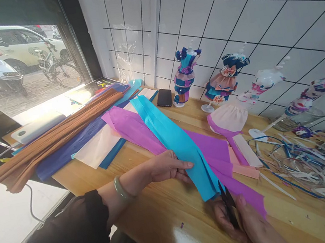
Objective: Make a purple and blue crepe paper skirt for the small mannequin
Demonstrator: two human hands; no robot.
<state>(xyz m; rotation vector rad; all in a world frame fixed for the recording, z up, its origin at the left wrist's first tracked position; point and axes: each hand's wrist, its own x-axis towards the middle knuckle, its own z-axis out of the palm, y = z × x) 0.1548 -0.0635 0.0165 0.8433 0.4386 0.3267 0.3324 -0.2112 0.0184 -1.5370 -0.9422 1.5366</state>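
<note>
A folded length of turquoise crepe paper (pixel 181 143) slants across the middle of the table. My left hand (pixel 170 167) grips its near edge, thumb on top and fingers curled beneath. At the paper's lower end, my right hand (pixel 242 219) holds black scissors (pixel 229 203). Their blades stand apart, with the tips at the paper's end corner. Purple crepe paper (pixel 212 146) lies under the turquoise piece and sticks out on both sides.
Brown crepe rolls (pixel 60 137) and blue paper (pixel 76 145) lie at left. A phone (pixel 164 98) rests near the wall. Several small dress forms (pixel 184 77) in paper dresses stand along the back. Cut paper strips (pixel 310 176) heap at right. A window (pixel 22 57) is at far left.
</note>
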